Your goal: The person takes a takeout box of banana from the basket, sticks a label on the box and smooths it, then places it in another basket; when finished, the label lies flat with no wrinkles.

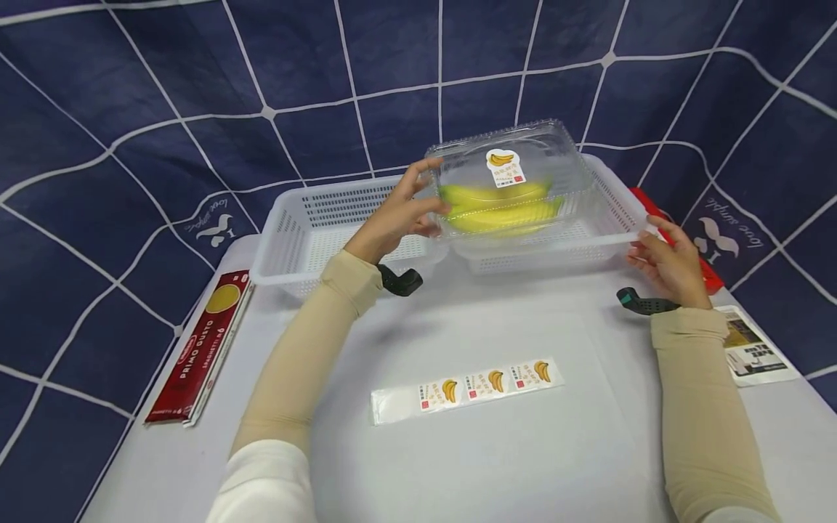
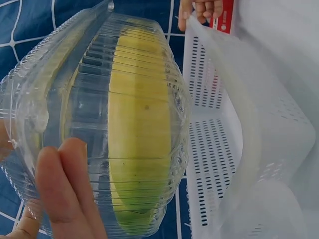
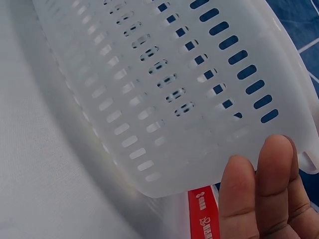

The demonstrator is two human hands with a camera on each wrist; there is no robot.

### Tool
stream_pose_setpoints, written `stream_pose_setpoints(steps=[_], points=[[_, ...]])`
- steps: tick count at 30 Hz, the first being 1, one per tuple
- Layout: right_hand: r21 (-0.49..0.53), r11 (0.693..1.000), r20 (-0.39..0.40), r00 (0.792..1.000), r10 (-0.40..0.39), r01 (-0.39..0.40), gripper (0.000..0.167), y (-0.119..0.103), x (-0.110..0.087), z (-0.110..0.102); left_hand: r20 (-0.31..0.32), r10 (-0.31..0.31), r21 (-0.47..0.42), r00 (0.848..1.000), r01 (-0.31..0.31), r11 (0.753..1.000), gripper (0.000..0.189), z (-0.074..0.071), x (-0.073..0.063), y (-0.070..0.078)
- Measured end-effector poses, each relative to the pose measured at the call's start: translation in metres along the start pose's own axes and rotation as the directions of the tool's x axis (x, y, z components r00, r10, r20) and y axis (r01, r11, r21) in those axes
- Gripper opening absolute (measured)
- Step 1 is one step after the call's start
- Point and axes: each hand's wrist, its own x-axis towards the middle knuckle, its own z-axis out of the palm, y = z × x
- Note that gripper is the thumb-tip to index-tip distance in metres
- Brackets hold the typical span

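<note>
My left hand [image 1: 408, 203] grips the left end of a clear plastic clamshell box [image 1: 569, 163] with yellow-green bananas [image 1: 503, 207] inside. A white banana sticker [image 1: 506, 168] is on its lid. The box is held tilted over the right one of two white perforated baskets [image 1: 617, 192]. In the left wrist view, two fingertips [image 2: 75, 159] lie against the box's side. My right hand [image 1: 673, 261] pinches the front right corner of that basket's rim, its fingers [image 3: 274, 174] at the corner in the right wrist view.
The second white basket [image 1: 275, 225] stands to the left. A strip of banana stickers [image 1: 487, 385] lies on the table in front. Red spaghetti packs [image 1: 203, 349] lie at the left, a red package [image 1: 713, 276] and a printed pouch [image 1: 752, 349] at the right. A dark blue checked curtain [image 1: 392, 65] hangs behind.
</note>
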Motion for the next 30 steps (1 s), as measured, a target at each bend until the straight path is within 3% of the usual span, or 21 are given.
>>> stream_pose_setpoints(steps=[12, 19, 30], points=[[0.054, 0.998, 0.036, 0.999, -0.040, 0.038, 0.036, 0.002, 0.001, -0.002, -0.035, -0.044, 0.015, 0.998, 0.045, 0.999, 0.084, 0.021, 0.040, 0.004], [0.055, 0.997, 0.057, 0.997, -0.057, 0.054, 0.036, 0.006, 0.002, -0.004, -0.093, -0.100, -0.009, 0.991, 0.099, 0.995, 0.082, 0.037, 0.058, -0.007], [0.062, 0.995, 0.067, 0.994, -0.088, 0.084, 0.037, 0.007, 0.002, -0.007, -0.092, -0.135, 0.006, 0.987, 0.136, 0.991, 0.085, 0.060, 0.079, -0.022]])
